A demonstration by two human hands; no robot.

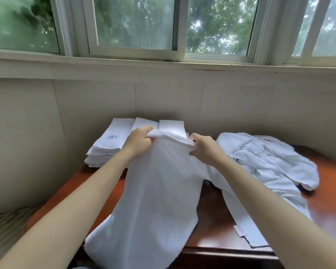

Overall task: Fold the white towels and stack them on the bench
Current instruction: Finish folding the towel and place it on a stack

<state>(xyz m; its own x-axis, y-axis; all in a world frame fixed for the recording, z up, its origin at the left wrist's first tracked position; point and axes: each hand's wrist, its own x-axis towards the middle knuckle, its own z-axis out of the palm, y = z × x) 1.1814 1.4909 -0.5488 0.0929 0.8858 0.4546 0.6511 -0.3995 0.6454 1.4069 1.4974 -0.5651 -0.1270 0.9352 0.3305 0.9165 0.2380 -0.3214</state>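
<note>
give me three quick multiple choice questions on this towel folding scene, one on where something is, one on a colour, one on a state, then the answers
1. Where is the stack of folded towels?
A. at the back of the bench by the wall, on the person's left
B. at the bench's front edge
C. on the window sill

2. What colour is the mark on the top towel of that stack?
A. red
B. blue
C. green

3. How is the towel in front of the person held?
A. lying flat, untouched
B. gripped by one hand only
C. gripped along its top edge by both hands, hanging down

Answers:
1 A, the stack sits on the bench against the wall panel, left of the arms.
2 B, a small blue mark shows on its top.
3 C, the left hand and right hand each hold an end of the top edge.
</note>
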